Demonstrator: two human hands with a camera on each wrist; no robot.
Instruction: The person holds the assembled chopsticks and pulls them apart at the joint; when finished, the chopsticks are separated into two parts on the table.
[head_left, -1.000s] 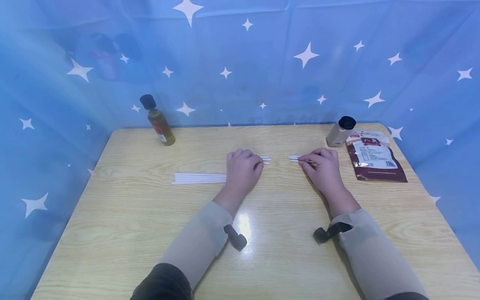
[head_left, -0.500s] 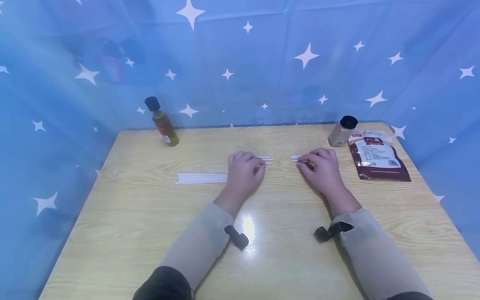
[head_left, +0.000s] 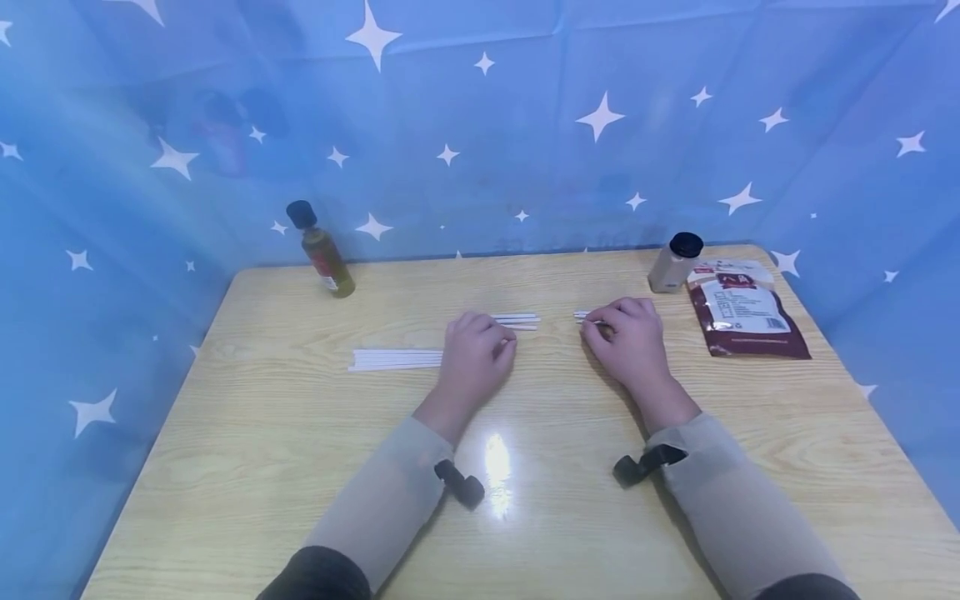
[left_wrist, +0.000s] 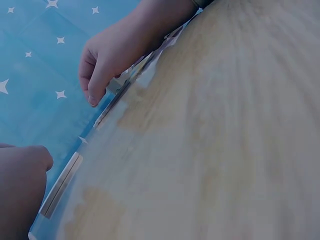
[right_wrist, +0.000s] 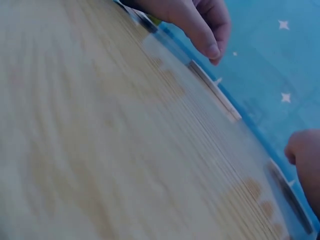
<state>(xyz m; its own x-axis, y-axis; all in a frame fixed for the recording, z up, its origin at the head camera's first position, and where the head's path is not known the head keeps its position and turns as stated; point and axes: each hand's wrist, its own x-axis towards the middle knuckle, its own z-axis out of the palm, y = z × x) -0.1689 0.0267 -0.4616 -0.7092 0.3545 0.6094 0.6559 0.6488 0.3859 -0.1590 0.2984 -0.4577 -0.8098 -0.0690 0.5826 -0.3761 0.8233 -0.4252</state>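
In front of the black-capped jar and left of it, the right hand bends over white sticks; I cannot tell whether it grips them. Farther left of the jar, the left hand, loosely curled around nothing visible, is beside a second stick group.

Pale wood-grain bench supports slim white sticks, black-capped olive-coloured bottle, black-lidded greyish jar, maroon-and-white pouch.
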